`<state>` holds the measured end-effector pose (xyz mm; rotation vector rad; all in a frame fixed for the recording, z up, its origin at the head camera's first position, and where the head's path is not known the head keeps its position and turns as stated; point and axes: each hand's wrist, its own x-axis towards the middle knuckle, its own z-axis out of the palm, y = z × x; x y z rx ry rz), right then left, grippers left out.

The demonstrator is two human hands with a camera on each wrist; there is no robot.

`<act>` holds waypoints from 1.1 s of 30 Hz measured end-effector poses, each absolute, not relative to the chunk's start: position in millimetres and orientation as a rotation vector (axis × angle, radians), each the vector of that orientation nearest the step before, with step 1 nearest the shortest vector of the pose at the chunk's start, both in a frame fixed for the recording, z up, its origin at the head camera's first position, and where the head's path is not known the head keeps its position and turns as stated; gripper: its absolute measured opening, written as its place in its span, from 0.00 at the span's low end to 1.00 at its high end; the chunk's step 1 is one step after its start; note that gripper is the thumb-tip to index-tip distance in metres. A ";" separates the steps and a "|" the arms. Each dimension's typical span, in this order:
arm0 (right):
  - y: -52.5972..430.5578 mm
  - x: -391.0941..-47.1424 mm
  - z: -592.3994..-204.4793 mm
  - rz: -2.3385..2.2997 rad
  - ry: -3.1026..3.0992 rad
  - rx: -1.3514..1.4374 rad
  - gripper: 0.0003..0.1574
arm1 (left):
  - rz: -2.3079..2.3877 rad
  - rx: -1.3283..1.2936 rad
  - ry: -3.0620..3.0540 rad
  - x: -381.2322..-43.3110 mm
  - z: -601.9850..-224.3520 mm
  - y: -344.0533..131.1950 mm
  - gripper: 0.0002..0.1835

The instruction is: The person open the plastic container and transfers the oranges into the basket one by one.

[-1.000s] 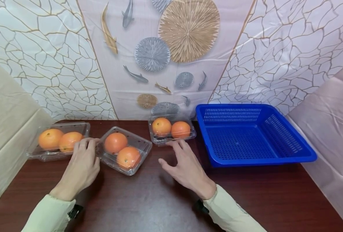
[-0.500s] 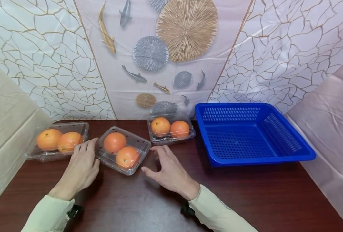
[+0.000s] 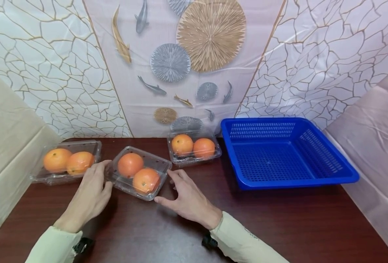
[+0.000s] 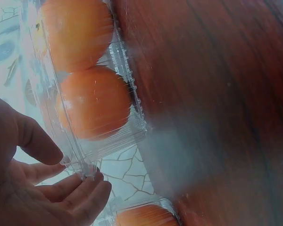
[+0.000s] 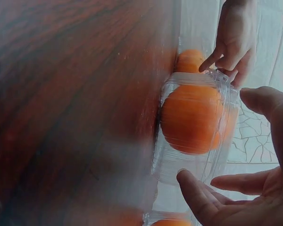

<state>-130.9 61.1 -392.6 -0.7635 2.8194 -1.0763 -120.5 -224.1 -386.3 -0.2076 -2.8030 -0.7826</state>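
In the head view, a clear plastic clamshell box (image 3: 156, 164) with two oranges (image 3: 130, 165) sits at an angle on the table between both hands. My left hand (image 3: 90, 191) is at its left corner; in the left wrist view the thumb and fingers of that hand (image 4: 61, 193) pinch the box's rim. At the opposite end my right hand (image 3: 190, 199) has thumb and fingers spread. The thumb tip lies at or against the front right corner, the index fingertip at the right edge. In the right wrist view, the fingers (image 5: 195, 193) stand extended beside the box, not curled round it.
Another clamshell box (image 3: 96, 149) of two oranges lies at far left, close to my left hand. A third such box (image 3: 197, 135) stands at the back, against the patterned backdrop (image 3: 213, 84). A blue perforated basket (image 3: 299, 182) sits at right on the dark wooden table (image 3: 279, 226).
My right hand has moved left and toward me, from the back box to the right end of the middle box. The left hand stays at the middle box's left corner.
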 end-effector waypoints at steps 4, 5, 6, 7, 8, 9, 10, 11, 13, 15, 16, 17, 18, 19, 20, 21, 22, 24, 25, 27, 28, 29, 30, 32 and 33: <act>61.8 -129.4 -392.3 -1.075 2.805 -0.769 0.56 | -0.811 -0.212 -2.774 -117.1 -385.2 -224.1 0.27; 62.0 -128.9 -392.1 -1.077 2.801 -0.767 0.57 | -0.820 -0.214 -2.770 -116.0 -384.7 -224.1 0.27; 62.3 -128.3 -392.1 -1.082 2.796 -0.764 0.57 | -0.824 -0.214 -2.763 -114.8 -384.1 -224.3 0.26; 62.5 -127.8 -391.9 -1.089 2.790 -0.759 0.58 | -0.833 -0.215 -2.759 -113.7 -383.6 -224.4 0.26; 62.9 -127.3 -391.9 -1.095 2.784 -0.752 0.59 | -0.844 -0.213 -2.756 -112.7 -383.1 -224.7 0.26; 63.2 -126.9 -391.9 -1.104 2.776 -0.741 0.60 | -0.856 -0.212 -2.755 -111.7 -382.6 -225.0 0.25; 63.5 -126.3 -391.6 -1.114 2.767 -0.731 0.60 | -0.860 -0.209 -2.756 -110.7 -382.3 -225.6 0.25; 63.7 -126.0 -391.8 -1.123 2.759 -0.722 0.60 | -0.867 -0.206 -2.763 -109.6 -381.9 -226.0 0.25; 64.2 -125.1 -391.6 -1.140 2.751 -0.709 0.61 | -0.886 -0.198 -2.782 -107.7 -381.3 -227.2 0.25; 64.6 -123.8 -391.1 -1.150 2.745 -0.701 0.61 | -0.908 -0.191 -2.802 -105.6 -381.0 -228.2 0.26; 64.8 -122.8 -390.8 -1.153 2.743 -0.702 0.62 | -0.917 -0.189 -2.807 -104.5 -381.0 -228.4 0.27; 65.0 -121.9 -390.8 -1.153 2.745 -0.702 0.62 | -0.930 -0.190 -2.810 -103.4 -381.0 -228.4 0.27; 65.3 -120.8 -390.5 -1.157 2.742 -0.702 0.62 | -0.942 -0.190 -2.808 -102.3 -381.3 -228.3 0.28; 65.8 -119.7 -390.4 -1.162 2.737 -0.699 0.63 | -0.955 -0.191 -2.802 -101.3 -381.7 -227.8 0.28; 66.4 -118.7 -390.4 -1.169 2.734 -0.698 0.63 | -0.969 -0.194 -2.797 -100.2 -382.2 -227.3 0.29; 67.1 -117.7 -390.3 -1.175 2.731 -0.697 0.63 | -0.986 -0.198 -2.792 -99.2 -382.7 -226.7 0.29; 68.1 -116.6 -390.2 -1.181 2.730 -0.695 0.63 | -0.999 -0.201 -2.787 -98.0 -383.3 -226.0 0.30; 70.3 -115.1 -390.3 -1.194 2.727 -0.688 0.63 | -1.030 -0.205 -2.783 -95.3 -383.9 -224.4 0.30; 71.7 -114.4 -390.3 -1.195 2.729 -0.688 0.63 | -1.049 -0.207 -2.783 -93.7 -384.3 -223.4 0.30; 74.8 -113.1 -390.2 -1.202 2.728 -0.685 0.63 | -1.098 -0.217 -2.771 -90.5 -385.5 -220.8 0.31; 76.6 -112.5 -390.1 -1.206 2.728 -0.683 0.63 | -1.125 -0.224 -2.762 -88.7 -386.1 -219.2 0.32; 78.4 -111.8 -390.0 -1.215 2.727 -0.684 0.62 | -1.156 -0.233 -2.749 -87.0 -386.9 -217.3 0.33; 80.3 -111.1 -389.9 -1.224 2.729 -0.685 0.62 | -1.187 -0.244 -2.732 -85.1 -388.0 -215.2 0.34; 84.1 -109.5 -389.4 -1.249 2.727 -0.686 0.61 | -1.239 -0.277 -2.694 -81.7 -389.8 -210.3 0.35; 85.9 -108.7 -389.1 -1.258 2.730 -0.685 0.60 | -1.256 -0.295 -2.678 -80.1 -390.5 -207.8 0.36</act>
